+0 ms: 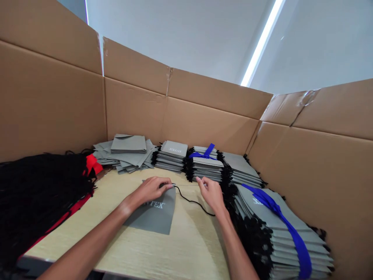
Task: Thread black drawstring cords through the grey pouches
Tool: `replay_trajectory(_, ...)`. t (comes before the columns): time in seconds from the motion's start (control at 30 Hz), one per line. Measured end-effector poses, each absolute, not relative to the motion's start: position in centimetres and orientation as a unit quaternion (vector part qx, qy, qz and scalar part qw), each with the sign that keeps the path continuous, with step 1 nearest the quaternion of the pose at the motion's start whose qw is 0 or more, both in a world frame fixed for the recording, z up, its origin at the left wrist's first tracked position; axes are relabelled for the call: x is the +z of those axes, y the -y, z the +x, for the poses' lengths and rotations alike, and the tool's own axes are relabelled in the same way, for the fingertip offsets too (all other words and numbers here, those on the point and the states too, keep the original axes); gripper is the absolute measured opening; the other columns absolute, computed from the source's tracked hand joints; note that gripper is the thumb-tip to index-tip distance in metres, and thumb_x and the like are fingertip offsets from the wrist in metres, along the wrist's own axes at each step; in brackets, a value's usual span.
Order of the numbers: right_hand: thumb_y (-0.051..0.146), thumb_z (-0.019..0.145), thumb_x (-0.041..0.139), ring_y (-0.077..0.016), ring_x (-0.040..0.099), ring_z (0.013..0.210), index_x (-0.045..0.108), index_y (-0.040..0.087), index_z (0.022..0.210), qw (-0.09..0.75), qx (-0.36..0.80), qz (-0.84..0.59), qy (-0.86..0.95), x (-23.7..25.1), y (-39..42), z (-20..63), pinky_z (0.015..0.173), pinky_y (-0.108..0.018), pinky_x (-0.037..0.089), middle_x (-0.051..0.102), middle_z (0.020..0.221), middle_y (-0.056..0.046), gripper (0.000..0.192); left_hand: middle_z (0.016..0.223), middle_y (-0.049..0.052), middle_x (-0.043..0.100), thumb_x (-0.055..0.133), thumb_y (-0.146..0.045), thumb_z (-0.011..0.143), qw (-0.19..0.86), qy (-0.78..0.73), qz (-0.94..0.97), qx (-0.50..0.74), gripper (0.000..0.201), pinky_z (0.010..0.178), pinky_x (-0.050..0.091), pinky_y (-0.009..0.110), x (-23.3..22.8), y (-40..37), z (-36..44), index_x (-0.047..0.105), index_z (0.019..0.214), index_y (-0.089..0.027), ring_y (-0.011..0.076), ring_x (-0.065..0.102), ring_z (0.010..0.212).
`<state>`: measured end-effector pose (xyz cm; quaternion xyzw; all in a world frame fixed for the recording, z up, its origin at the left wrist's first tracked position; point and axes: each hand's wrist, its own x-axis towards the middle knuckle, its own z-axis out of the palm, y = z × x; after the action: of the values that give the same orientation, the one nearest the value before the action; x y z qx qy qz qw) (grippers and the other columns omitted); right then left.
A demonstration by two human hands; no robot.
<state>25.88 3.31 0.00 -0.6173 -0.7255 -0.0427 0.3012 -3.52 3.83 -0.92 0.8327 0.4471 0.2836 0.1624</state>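
A grey fabric pouch with white lettering lies flat on the light wooden tabletop. My left hand presses on the pouch's top edge, fingertips pinched at a small metal tip where a black cord enters it. The cord runs right across the table to my right hand, which hovers with fingers apart beside a stack of grey pouches; I cannot tell whether it grips the cord.
Tall cardboard walls ring the table. Stacks of grey pouches line the back and right side, two tied with blue ribbon. A loose grey pile sits at back left. A heap of black cords over red cloth fills the left.
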Motion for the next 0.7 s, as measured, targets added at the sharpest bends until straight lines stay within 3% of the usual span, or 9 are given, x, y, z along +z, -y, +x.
replay_trajectory(0.27, 0.051, 0.112, 0.047, -0.0166, 0.054, 0.06, 0.059, 0.022, 0.072, 0.347, 0.036, -0.545, 0.763, -2.2, -3.6, 22.8, 0.062, -0.028, 0.026, 0.066, 0.066, -0.002, 0.051, 0.107, 0.005, 0.084, 0.048, -0.047, 0.109, 0.161, -0.421, 0.845, 0.287, 0.038, 0.084, 0.049, 0.031, -1.5, -3.4, -1.6, 0.079, 0.1, -0.026, 0.0274, 0.076, 0.097)
replay_trajectory(0.4, 0.047, 0.114, 0.041, -0.0195, 0.062, 0.069, 0.062, 0.023, 0.082, 0.349, 0.066, -0.53, 0.77, -3.4, -3.0, 21.0, 0.065, -0.027, 0.031, 0.071, 0.076, -0.004, 0.045, 0.108, 0.006, 0.085, 0.048, -0.045, 0.11, 0.142, -0.411, 0.851, 0.294, 0.038, 0.085, 0.051, 0.031, -2.2, -3.1, -0.9, 0.08, 0.103, -0.026, 0.0282, 0.078, 0.099)
replay_trajectory(0.57, 0.036, 0.113, 0.04, -0.023, 0.073, 0.087, 0.069, 0.024, 0.112, 0.334, 0.138, -0.516, 0.777, -4.0, -2.6, 19.5, 0.076, -0.027, 0.042, 0.079, 0.094, -0.006, 0.031, 0.109, 0.007, 0.086, 0.048, -0.04, 0.11, 0.13, -0.399, 0.857, 0.298, 0.036, 0.088, 0.054, 0.032, -2.8, -2.8, -0.1, 0.081, 0.11, -0.027, 0.03, 0.079, 0.103)
replay_trajectory(0.7, 0.026, 0.107, 0.046, -0.0237, 0.074, 0.101, 0.075, 0.025, 0.111, 0.328, 0.185, -0.508, 0.775, -3.6, -2.6, 19.6, 0.085, -0.028, 0.046, 0.082, 0.108, -0.006, 0.03, 0.116, 0.008, 0.084, 0.048, -0.036, 0.11, 0.137, -0.4, 0.853, 0.307, 0.032, 0.096, 0.055, 0.036, -3.3, -2.9, 0.1, 0.078, 0.114, -0.026, 0.0305, 0.078, 0.112)
